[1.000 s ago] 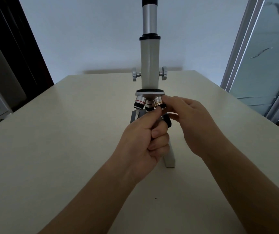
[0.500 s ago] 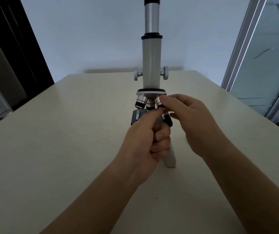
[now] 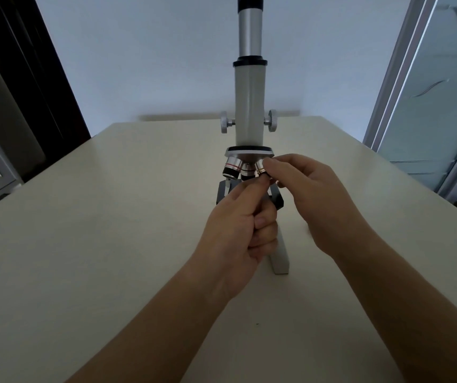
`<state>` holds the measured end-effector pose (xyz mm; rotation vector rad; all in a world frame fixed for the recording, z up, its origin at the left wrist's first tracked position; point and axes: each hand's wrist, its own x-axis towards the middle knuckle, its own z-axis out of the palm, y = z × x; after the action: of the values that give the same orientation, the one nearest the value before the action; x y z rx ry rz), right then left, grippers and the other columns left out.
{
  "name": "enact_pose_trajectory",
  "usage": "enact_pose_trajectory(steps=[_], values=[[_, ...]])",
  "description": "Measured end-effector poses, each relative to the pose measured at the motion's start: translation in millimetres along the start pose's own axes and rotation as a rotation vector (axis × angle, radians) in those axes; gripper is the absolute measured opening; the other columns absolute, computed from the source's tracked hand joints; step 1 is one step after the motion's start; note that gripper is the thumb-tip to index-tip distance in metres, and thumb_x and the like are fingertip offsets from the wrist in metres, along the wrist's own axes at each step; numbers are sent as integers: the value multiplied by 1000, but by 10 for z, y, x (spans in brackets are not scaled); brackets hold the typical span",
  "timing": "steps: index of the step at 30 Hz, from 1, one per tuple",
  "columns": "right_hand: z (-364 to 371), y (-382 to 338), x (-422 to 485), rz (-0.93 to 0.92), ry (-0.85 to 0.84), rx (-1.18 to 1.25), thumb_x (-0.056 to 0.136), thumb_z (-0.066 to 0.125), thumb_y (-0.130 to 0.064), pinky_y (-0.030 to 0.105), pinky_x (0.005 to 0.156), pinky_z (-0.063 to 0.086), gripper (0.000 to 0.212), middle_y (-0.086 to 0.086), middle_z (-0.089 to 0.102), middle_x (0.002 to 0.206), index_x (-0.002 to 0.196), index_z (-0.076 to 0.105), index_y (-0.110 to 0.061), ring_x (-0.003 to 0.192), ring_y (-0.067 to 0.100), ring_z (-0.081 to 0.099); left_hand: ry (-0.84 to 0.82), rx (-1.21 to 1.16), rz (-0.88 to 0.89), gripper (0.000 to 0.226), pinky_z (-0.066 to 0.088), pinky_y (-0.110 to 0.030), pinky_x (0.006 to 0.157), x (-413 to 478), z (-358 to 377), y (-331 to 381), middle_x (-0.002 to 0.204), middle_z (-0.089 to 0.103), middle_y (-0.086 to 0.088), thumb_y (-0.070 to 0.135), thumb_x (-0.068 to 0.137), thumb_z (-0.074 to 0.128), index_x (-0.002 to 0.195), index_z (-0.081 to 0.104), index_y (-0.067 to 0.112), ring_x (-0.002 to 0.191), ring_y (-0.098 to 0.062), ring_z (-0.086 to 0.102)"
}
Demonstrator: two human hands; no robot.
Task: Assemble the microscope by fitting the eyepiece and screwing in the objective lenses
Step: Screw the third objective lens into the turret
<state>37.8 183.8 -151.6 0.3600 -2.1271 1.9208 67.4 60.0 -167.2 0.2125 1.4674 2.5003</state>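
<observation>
A white microscope (image 3: pixel 250 106) stands upright at the middle of the table, with its black-topped eyepiece tube (image 3: pixel 250 26) seated in the body. Three objective lenses hang from the nosepiece (image 3: pixel 249 153): one with a red ring (image 3: pixel 232 168) at the left, a middle one (image 3: pixel 247 172), and one with a gold ring (image 3: pixel 260 169) at the right. My right hand (image 3: pixel 315 200) pinches the gold-ringed lens from the right. My left hand (image 3: pixel 245 225) reaches up from below, its fingertips on the same lens. The stage (image 3: pixel 277 200) is mostly hidden by both hands.
The beige table (image 3: pixel 111 244) spreads around the microscope. A dark door and cabinet (image 3: pixel 14 106) stand to the left. A frosted glass door (image 3: pixel 442 106) is at the right. The microscope's white foot (image 3: pixel 281 258) lies under my left hand.
Both hands stay on the gold-ringed lens, with the fingers shifting slightly around it. The view has drifted a little; the microscope has not moved.
</observation>
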Motion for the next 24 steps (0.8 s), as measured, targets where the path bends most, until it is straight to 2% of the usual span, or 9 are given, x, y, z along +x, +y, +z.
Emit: enact_pose_trajectory(steps=[6,9,11,14,17,20,24], values=[[-21,19,16,5,18,-64,84,71,-41,7,61,49,20,-2,78,88,91,76,-23,78,6,69,4,-4,-6,21,19,-18,34,12,-10,-1,50,29,5,33,100,52,85,50,20,36,-7,19],[-18,-10,5,-14,12,-40,89,68,-33,3,56,44,15,-14,76,74,79,78,-26,64,-9,63,5,-46,-28,18,16,-19,35,11,-4,5,49,29,5,33,100,51,87,51,20,35,-7,19],[-17,-16,-1,-31,19,-34,90,66,-28,2,55,41,22,-20,71,65,71,76,-29,61,-13,59,1,-74,-38,16,14,-20,36,9,3,6,48,30,5,34,100,49,92,53,20,34,-7,20],[-9,-16,1,-29,44,-37,91,64,-26,1,55,40,29,-24,68,62,65,74,-31,60,-14,58,2,-76,-37,17,15,-19,35,8,5,4,48,30,5,32,101,48,92,55,19,34,-6,20],[-11,-14,9,-20,60,-48,92,62,-26,0,55,39,28,-26,67,64,67,73,-31,63,-14,57,5,-80,-39,20,16,-18,34,13,4,3,49,29,5,32,101,49,93,62,20,34,-6,20],[5,-21,-12,-26,36,-25,95,61,-29,0,51,39,28,-25,64,59,70,73,-26,58,-13,57,-1,-54,-21,15,17,-18,34,20,-4,2,49,29,5,33,101,50,102,53,18,35,-6,20],[33,-15,-20,-22,-18,-10,93,65,-33,5,55,45,19,-18,70,66,81,74,-20,61,-7,62,-4,-11,-16,29,19,-19,34,16,-26,-6,50,31,4,35,101,52,78,54,17,36,-7,21]])
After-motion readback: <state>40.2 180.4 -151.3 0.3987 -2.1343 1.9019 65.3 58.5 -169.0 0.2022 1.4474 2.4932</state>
